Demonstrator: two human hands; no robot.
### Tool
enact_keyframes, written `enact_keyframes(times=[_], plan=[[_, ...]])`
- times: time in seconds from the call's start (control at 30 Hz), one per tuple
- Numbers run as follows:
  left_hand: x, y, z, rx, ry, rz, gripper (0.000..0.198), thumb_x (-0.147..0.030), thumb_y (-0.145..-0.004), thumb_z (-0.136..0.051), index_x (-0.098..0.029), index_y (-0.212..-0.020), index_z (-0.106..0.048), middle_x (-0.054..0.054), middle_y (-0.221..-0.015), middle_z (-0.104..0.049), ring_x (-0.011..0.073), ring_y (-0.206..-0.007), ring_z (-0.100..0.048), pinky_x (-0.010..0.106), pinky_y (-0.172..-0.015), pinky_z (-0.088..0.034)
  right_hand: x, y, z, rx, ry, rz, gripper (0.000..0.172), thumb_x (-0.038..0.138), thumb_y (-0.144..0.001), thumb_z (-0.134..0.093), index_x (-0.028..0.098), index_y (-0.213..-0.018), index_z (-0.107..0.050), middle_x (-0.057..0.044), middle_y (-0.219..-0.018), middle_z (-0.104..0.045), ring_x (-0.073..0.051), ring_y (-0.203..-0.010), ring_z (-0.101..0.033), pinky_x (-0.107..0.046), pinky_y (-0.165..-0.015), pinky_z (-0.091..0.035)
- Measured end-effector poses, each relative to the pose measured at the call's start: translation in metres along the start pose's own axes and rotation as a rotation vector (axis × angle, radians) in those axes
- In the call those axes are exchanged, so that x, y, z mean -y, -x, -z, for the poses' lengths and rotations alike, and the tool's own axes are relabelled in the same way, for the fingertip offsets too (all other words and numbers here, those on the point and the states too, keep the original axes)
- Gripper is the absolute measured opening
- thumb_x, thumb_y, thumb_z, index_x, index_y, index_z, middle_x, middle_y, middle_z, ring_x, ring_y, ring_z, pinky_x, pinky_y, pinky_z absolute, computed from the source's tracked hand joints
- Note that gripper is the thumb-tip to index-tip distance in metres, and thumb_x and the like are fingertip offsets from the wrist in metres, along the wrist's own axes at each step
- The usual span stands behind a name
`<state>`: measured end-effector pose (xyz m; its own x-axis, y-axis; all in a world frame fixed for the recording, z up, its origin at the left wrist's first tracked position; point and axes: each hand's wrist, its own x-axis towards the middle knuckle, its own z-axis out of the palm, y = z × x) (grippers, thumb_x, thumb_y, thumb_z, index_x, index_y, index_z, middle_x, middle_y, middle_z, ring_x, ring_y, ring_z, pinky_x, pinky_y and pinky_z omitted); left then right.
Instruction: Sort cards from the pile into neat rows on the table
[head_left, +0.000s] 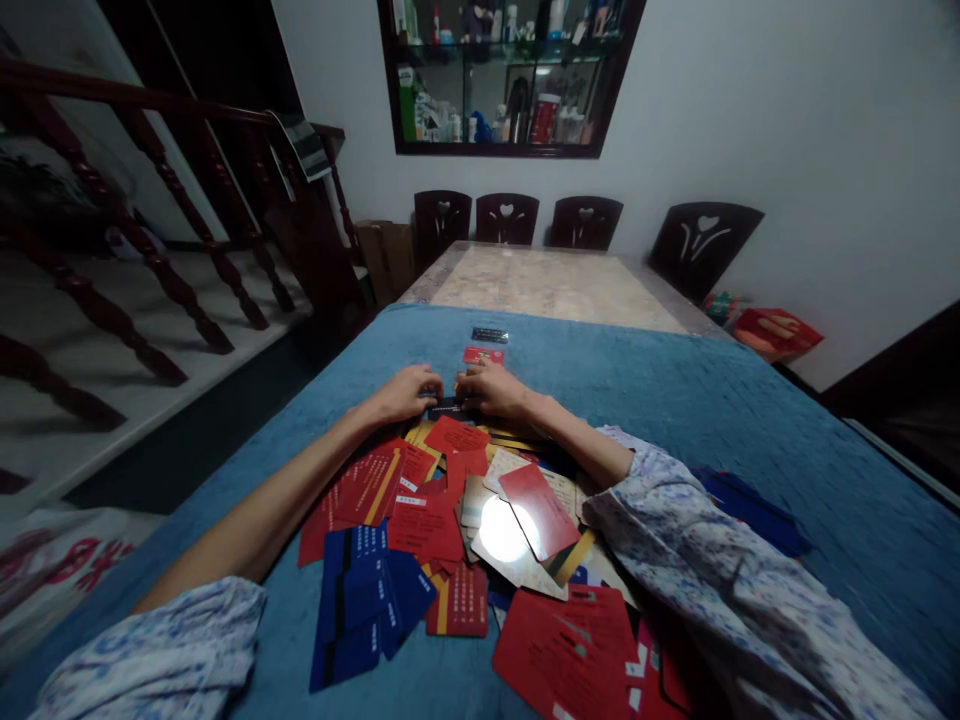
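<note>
1. Black card [448,411] sits right between both hands, at the far edge of a messy card heap [450,520]. Calling it the clock center, 12 pointing down the table.
2. Left hand [409,392] is at its 9 o'clock end, right hand [491,386] at its 3, fingers curled in on both; honestly can't tell if either one's actually pinching it.
3. Around 1 o'clock, by the right hand: a red card [478,355], then a dark card [490,335], both flat on the blue cloth [615,380].
4. In the heap: gold-striped red cards [366,485] at 8, fanned blue cards [356,595] at 7, pale cards [525,574] with a bright glare at 5.
5. More blue between 3 and 4, beside the right sleeve [697,540].
6. Way out at 1: pale tabletop [540,285], dark chairs [487,217] behind.
</note>
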<state>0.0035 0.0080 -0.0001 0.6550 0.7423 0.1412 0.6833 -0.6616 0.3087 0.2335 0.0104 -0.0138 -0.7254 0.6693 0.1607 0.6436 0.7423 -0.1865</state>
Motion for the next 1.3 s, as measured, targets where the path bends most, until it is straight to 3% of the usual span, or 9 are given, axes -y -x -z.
enact_keyframes(times=[0.17,0.27,0.53,0.7,0.9,1.1,1.3], plan=[[0.002,0.002,0.002,0.071,-0.004,-0.138,0.033,-0.009,-0.08,-0.059,-0.022,-0.099,-0.082,0.006,-0.099,-0.072,0.0202,-0.094,-0.065,0.031,-0.09,-0.05,-0.002,0.003,0.001,-0.013,-0.002,0.134,0.019,0.023,-0.088,-0.069,0.019,-0.104,-0.078,-0.011,-0.11,-0.076,-0.024,-0.099,-0.06,-0.042,-0.097,-0.033],[0.005,0.002,0.005,0.112,-0.016,-0.153,0.032,-0.01,-0.082,-0.06,-0.021,-0.101,-0.083,0.008,-0.101,-0.073,0.0211,-0.096,-0.066,0.033,-0.092,-0.049,-0.005,0.005,0.004,0.007,0.01,0.189,0.025,0.024,-0.085,-0.072,0.019,-0.109,-0.079,-0.012,-0.111,-0.075,-0.026,-0.1,-0.059,-0.044,-0.097,-0.033],[0.008,0.002,0.007,0.115,0.002,-0.151,0.03,-0.011,-0.08,-0.061,-0.022,-0.098,-0.083,0.008,-0.102,-0.074,0.0218,-0.096,-0.066,0.035,-0.093,-0.048,-0.009,0.007,0.001,0.003,0.03,0.161,0.04,0.032,-0.079,-0.08,0.02,-0.117,-0.079,-0.014,-0.112,-0.073,-0.029,-0.103,-0.057,-0.048,-0.097,-0.038],[0.009,0.001,0.006,0.115,-0.008,-0.151,0.033,-0.009,-0.078,-0.06,-0.021,-0.098,-0.083,0.009,-0.101,-0.074,0.0219,-0.096,-0.067,0.036,-0.093,-0.05,-0.003,0.011,0.008,0.013,0.025,0.226,0.032,0.031,-0.082,-0.078,0.019,-0.112,-0.079,-0.014,-0.113,-0.073,-0.029,-0.107,-0.059,-0.051,-0.101,-0.039],[0.01,0.002,0.008,0.091,0.001,-0.129,0.034,-0.011,-0.078,-0.056,-0.02,-0.095,-0.084,0.008,-0.1,-0.077,0.021,-0.097,-0.068,0.032,-0.092,-0.051,0.001,0.014,0.011,-0.009,0.016,0.22,0.024,0.032,-0.088,-0.072,0.018,-0.107,-0.08,-0.013,-0.11,-0.074,-0.025,-0.099,-0.062,-0.05,-0.106,-0.038],[0.005,0.007,0.018,0.091,0.072,-0.061,0.032,-0.02,-0.078,-0.054,-0.02,-0.089,-0.084,0.005,-0.1,-0.079,0.0208,-0.097,-0.069,0.031,-0.098,-0.051,0.001,0.016,0.011,-0.013,-0.017,0.201,0.023,0.033,-0.093,-0.066,0.019,-0.106,-0.08,-0.012,-0.113,-0.075,-0.022,-0.092,-0.063,-0.04,-0.094,-0.044],[-0.002,0.012,0.028,0.108,0.192,-0.041,0.026,-0.028,-0.074,-0.066,-0.021,-0.092,-0.083,0.007,-0.103,-0.079,0.024,-0.1,-0.068,0.037,-0.098,-0.05,0.002,0.018,0.01,-0.082,-0.021,0.204,0.023,0.028,-0.097,-0.059,0.018,-0.099,-0.08,-0.01,-0.096,-0.076,-0.02,-0.087,-0.064,-0.036,-0.088,-0.046]])
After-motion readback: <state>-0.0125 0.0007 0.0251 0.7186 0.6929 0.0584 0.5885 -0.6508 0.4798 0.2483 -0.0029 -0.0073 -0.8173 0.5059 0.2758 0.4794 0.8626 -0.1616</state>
